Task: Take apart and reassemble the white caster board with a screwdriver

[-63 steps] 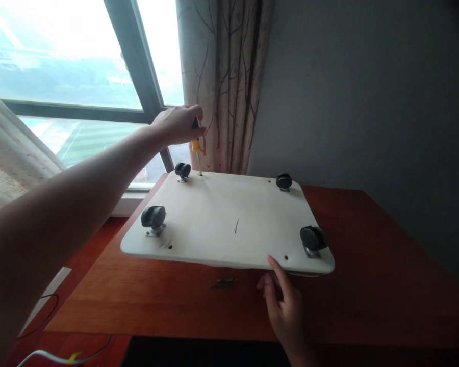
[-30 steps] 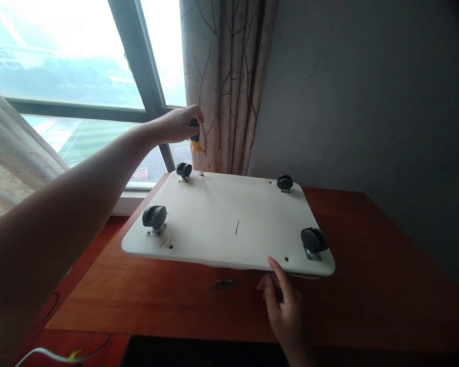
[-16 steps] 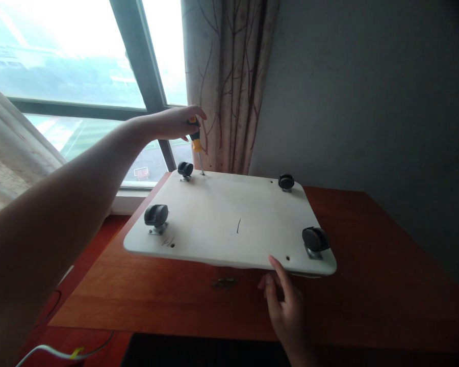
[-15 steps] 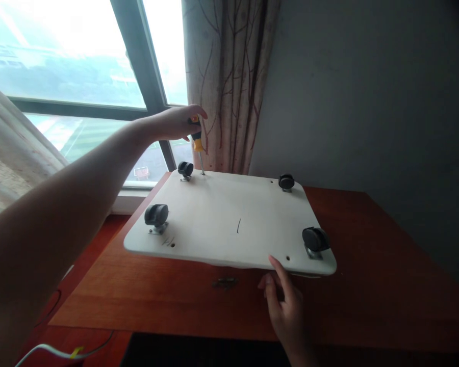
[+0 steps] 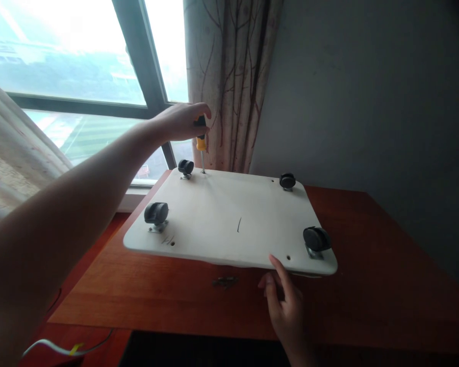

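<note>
My left hand (image 5: pixel 187 121) is closed around the black and yellow handle of a screwdriver (image 5: pixel 201 142). Its shaft points almost straight down, with the tip at a hole on the far left edge of a white board (image 5: pixel 222 204). Black casters on metal plates stand up from the board's corners: the far left caster (image 5: pixel 185 167) is closest to the tip, with the near left caster (image 5: pixel 156 214), far right caster (image 5: pixel 287 181) and near right caster (image 5: pixel 316 239) around. At the near edge, my right hand (image 5: pixel 286 306) holds the board, index finger on top and the other fingers curled below.
The board lies on a reddish wooden table (image 5: pixel 145 290). Several small screw-like pieces (image 5: pixel 225 282) lie before its near edge. Behind are a curtain (image 5: pixel 225 76), a window frame (image 5: pixel 137 56) and a grey wall (image 5: pixel 348 102). A white cable (image 5: pixel 49 345) runs at lower left.
My left hand has shifted slightly right and turned, and the screwdriver stands more upright, its tip still at the same hole. My right hand stays at the board's edge.
</note>
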The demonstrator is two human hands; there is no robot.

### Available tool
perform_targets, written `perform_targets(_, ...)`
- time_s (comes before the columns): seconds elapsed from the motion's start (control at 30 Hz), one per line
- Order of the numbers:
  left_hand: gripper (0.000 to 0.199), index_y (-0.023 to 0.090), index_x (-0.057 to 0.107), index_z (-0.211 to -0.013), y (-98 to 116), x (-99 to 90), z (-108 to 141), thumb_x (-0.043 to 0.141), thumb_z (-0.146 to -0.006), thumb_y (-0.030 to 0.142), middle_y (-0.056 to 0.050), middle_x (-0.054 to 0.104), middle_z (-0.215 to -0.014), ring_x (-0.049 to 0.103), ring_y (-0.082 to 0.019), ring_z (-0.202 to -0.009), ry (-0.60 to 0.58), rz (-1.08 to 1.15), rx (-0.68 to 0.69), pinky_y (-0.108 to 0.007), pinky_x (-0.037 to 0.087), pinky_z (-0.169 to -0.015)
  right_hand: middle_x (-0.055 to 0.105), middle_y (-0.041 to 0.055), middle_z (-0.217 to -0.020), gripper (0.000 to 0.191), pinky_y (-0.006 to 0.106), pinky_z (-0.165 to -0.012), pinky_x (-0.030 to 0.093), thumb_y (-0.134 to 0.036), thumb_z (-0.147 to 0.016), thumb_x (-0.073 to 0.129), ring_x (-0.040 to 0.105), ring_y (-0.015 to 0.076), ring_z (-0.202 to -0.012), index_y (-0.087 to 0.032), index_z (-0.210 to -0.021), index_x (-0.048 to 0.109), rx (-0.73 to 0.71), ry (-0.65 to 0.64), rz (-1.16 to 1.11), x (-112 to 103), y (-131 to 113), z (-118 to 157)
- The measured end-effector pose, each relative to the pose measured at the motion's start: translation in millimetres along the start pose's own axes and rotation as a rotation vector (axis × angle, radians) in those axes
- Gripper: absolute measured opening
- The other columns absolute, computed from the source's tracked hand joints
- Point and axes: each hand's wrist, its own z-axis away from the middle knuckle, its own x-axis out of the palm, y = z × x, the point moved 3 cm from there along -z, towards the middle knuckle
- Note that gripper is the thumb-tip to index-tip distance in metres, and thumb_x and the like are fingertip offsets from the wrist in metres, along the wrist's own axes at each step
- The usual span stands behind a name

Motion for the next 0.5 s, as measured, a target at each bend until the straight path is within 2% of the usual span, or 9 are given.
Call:
perform_targets(0.1, 0.052, 0.018, 0.059, -0.128, 6.1, -2.9, 2.8, 0.051, -0.091, 0.054, -0.013, 0.064, -0.113, 0.062, -0.033, -0.1, 0.048, -0.177, -0.072, -0.05, 0.048, -0.088, 0.073, -0.0007, -0.08, 0.045, 0.02, -0.07, 0.059, -0.018, -0.099, 0.048, 0.07, 0.0106, -0.067, -0.025, -0.144, 0.05, 0.001, -0.005, -0.007, 0.0, -0.9, -0.3)
perform_targets(0.2, 0.047, 0.018, 0.056, -0.132, 4.7, -0.9, -0.6, 0.051, -0.091, 0.039, -0.013, 0.061, -0.12, 0.062, -0.028, -0.102, 0.001, -0.042, -0.065, -0.042, 0.05, -0.086, 0.073, -0.0004, -0.081, 0.045, 0.02, -0.07, 0.059, -0.019, -0.1, 0.048, 0.07, 0.011, -0.069, -0.025, -0.144, 0.05, 0.008, -0.01, -0.012, 0.0, 0.0, 0.4)
perform_targets(0.3, 0.044, 0.018, 0.054, -0.134, 3.9, 2.1, -2.1, 0.05, -0.092, 0.03, -0.01, 0.064, -0.113, 0.062, -0.021, -0.095, -0.018, 0.105, -0.027, -0.034, 0.05, -0.083, 0.075, 0.0007, -0.085, 0.045, 0.021, -0.071, 0.059, -0.019, -0.099, 0.049, 0.071, 0.0112, -0.07, -0.026, -0.144, 0.051, 0.009, -0.009, -0.006, -0.1, 1.4, 1.4)
perform_targets(0.43, 0.046, 0.019, 0.058, -0.127, 6.1, 1.8, 2.2, 0.049, -0.094, 0.05, -0.012, 0.064, -0.114, 0.062, -0.027, -0.099, 0.076, -0.062, -0.082, -0.045, 0.048, -0.089, 0.076, 0.0024, -0.087, 0.044, 0.022, -0.07, 0.06, -0.02, -0.099, 0.049, 0.071, 0.0123, -0.07, -0.024, -0.143, 0.052, 0.014, 0.0, -0.001, -0.4, 1.8, 1.7)
perform_targets(0.5, 0.047, 0.019, 0.058, -0.128, 6.3, 2.8, 2.5, 0.049, -0.094, 0.05, -0.013, 0.062, -0.118, 0.061, -0.029, -0.1, 0.066, -0.073, -0.08, -0.047, 0.048, -0.088, 0.075, 0.0017, -0.085, 0.044, 0.023, -0.07, 0.06, -0.02, -0.1, 0.048, 0.071, 0.0124, -0.069, -0.024, -0.143, 0.052, 0.013, -0.003, -0.01, -0.3, 1.4, 1.4)
